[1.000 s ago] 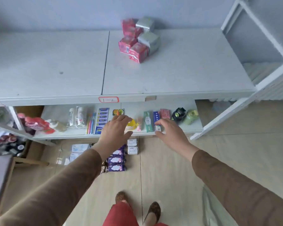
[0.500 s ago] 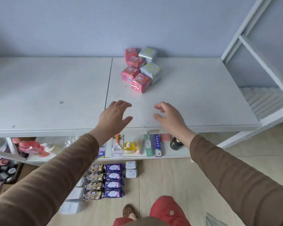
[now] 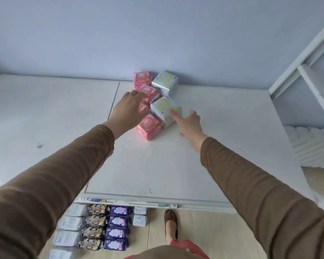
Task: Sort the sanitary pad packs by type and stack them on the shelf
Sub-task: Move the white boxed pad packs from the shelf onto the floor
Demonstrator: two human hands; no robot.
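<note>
We are looking down at a white shelf top [image 3: 176,156] with both our arms in brown sleeves stretched toward a small cluster of sanitary pad packs near the back wall [image 3: 157,34]. Taking the near white pack [image 3: 165,109] as our landmark: it sits on top of the cluster, tilted, one corner pointing toward us and its printed face turned up; it looks nearly square, so we cannot name a long axis with confidence. Beyond it, against the wall, sits a second white pack [image 3: 165,81]. To its left are the red packs, a far red pack [image 3: 142,77] at the wall and a near red pack [image 3: 149,126] just below and in front of the landmark, its corner also aimed at us. Our left hand [image 3: 129,109] lies on the red packs to the left of the landmark, fingers together and gently curved; whether it grips one we cannot tell. Our right hand [image 3: 189,122] is to the right of the landmark, fingers extended, index fingertip touching its side, holding nothing. We judge the risk to be toppling: the landmark pack is perched unevenly, so a one-sided push could slide it off, or pulling a red pack from beneath could tumble it. On the floor, below the shelf edge, rows of other packs [image 3: 101,227] lie beside our shoe [image 3: 170,221]
</note>
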